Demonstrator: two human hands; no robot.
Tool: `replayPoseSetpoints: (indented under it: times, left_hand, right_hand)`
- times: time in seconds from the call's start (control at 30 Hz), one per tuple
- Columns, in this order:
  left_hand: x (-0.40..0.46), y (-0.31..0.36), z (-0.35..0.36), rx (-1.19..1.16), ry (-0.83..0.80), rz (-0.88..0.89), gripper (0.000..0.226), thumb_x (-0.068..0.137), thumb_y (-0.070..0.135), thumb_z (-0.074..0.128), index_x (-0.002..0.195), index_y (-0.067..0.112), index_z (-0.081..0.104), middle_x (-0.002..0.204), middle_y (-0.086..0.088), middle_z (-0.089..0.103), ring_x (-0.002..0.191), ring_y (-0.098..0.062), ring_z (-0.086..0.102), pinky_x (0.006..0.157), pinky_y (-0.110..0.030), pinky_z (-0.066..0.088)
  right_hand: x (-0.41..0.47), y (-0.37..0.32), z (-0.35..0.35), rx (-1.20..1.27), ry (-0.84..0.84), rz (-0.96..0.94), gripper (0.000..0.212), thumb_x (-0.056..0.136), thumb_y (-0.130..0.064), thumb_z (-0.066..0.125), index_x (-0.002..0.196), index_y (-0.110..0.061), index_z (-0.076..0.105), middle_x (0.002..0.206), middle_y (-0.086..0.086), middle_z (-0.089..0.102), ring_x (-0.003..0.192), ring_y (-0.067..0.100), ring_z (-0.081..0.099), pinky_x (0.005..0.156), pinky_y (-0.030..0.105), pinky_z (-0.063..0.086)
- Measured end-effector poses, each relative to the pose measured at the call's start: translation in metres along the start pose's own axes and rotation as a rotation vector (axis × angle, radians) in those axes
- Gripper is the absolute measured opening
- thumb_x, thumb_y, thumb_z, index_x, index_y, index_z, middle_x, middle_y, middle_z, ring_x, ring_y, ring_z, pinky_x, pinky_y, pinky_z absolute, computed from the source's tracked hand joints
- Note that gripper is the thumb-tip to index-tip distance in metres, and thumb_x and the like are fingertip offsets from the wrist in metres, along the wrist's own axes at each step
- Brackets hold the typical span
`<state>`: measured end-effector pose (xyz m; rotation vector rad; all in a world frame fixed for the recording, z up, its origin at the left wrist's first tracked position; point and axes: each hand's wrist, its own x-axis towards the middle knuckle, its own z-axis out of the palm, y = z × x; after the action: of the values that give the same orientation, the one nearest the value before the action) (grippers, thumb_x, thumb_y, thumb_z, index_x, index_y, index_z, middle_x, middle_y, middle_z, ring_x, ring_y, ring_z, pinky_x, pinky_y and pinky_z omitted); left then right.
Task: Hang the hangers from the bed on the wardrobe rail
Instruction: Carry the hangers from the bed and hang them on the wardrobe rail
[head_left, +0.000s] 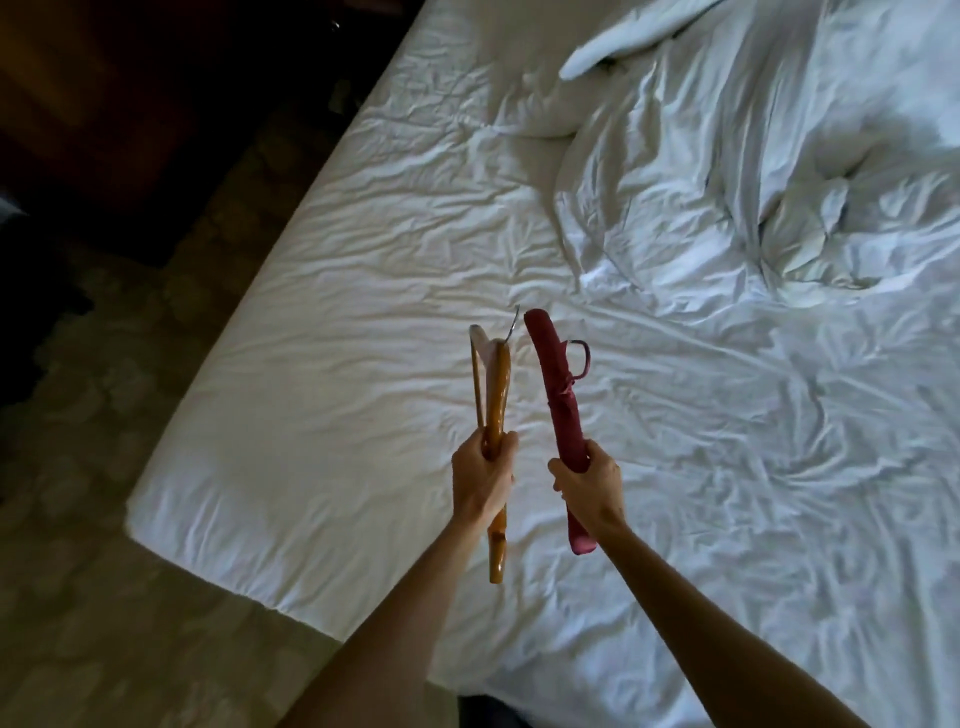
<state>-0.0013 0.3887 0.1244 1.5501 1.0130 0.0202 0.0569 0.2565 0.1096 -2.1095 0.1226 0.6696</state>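
Observation:
My left hand (482, 477) grips a brown wooden hanger (497, 384) around its middle, held edge-on above the bed, its metal hook pointing away from me. Beside it, my right hand (589, 486) grips a dark red padded hanger (550, 384), also edge-on, with its red hook loop sticking out to the right. Both hangers are lifted off the white sheet of the bed (363, 312). The wardrobe rail is not in view.
A crumpled white duvet (753, 182) covers the bed's right and far side. A white pillow or cloth (623, 41) lies at the top. Patterned carpet floor (104, 519) runs along the bed's left edge, with dark furniture (104, 104) at the far left.

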Motion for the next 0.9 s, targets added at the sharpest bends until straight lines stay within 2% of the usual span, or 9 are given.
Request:
replayPoseSetpoints:
  times: [0.13,0.27,0.4,0.53,0.67,0.77,0.9]
  left_hand:
    - [-0.058,0.025,-0.018,0.048,-0.015,0.045,0.029,0.098,0.033,0.065,0.085,0.007,0.063,0.059,-0.003,0.063,0.045,-0.006,0.057,0.05,-0.018,0.049]
    - [-0.124,0.041,-0.026,0.044,-0.033,0.071,0.03,0.098,0.033,0.063,0.086,0.005,0.066,0.057,-0.004,0.066,0.048,-0.011,0.061,0.057,-0.019,0.05]
    - [-0.183,0.047,-0.021,0.015,0.013,0.093,0.03,0.1,0.032,0.062,0.087,0.005,0.066,0.056,-0.001,0.065,0.046,-0.01,0.06,0.057,-0.023,0.049]
    - [-0.235,0.048,-0.021,-0.058,0.098,0.108,0.029,0.1,0.028,0.062,0.089,0.001,0.066,0.057,-0.001,0.063,0.045,-0.008,0.058,0.056,-0.022,0.048]
    - [-0.284,0.037,-0.032,-0.138,0.205,0.115,0.028,0.1,0.028,0.062,0.085,0.006,0.067,0.056,0.002,0.062,0.053,-0.013,0.062,0.058,-0.019,0.052]
    - [-0.321,0.021,-0.054,-0.202,0.288,0.113,0.026,0.1,0.026,0.062,0.085,0.005,0.067,0.055,0.002,0.062,0.054,-0.019,0.062,0.061,-0.025,0.053]
    - [-0.368,-0.009,-0.093,-0.258,0.427,0.089,0.023,0.101,0.024,0.06,0.089,0.006,0.068,0.053,0.002,0.061,0.047,-0.009,0.059,0.056,-0.019,0.05]
  right_hand:
    - [-0.06,-0.028,-0.044,0.052,-0.104,-0.061,0.012,0.087,-0.019,0.07,0.097,-0.017,0.066,0.067,0.006,0.072,0.059,0.016,0.068,0.062,0.034,0.057]
    - [-0.121,-0.048,-0.086,0.151,-0.252,-0.154,0.016,0.092,-0.02,0.067,0.107,-0.015,0.066,0.073,0.008,0.073,0.059,0.016,0.065,0.062,0.031,0.056]
    - [-0.168,-0.048,-0.118,0.156,-0.376,-0.226,0.021,0.093,-0.024,0.067,0.112,-0.016,0.063,0.08,0.007,0.074,0.068,0.015,0.069,0.067,0.034,0.056]
    - [-0.207,-0.044,-0.139,0.136,-0.479,-0.256,0.025,0.092,-0.027,0.069,0.111,-0.014,0.06,0.087,0.008,0.073,0.074,0.013,0.071,0.065,0.022,0.053]
    - [-0.238,-0.037,-0.139,0.057,-0.561,-0.329,0.032,0.09,-0.031,0.072,0.115,-0.017,0.057,0.093,0.005,0.071,0.081,0.015,0.072,0.067,0.023,0.056]
    - [-0.262,-0.035,-0.122,0.008,-0.645,-0.385,0.036,0.09,-0.032,0.073,0.118,-0.017,0.056,0.096,0.005,0.07,0.085,0.019,0.072,0.072,0.028,0.059]
    - [-0.299,-0.04,-0.082,-0.06,-0.755,-0.455,0.032,0.089,-0.033,0.073,0.114,-0.019,0.058,0.095,0.005,0.071,0.085,0.02,0.072,0.077,0.034,0.061]
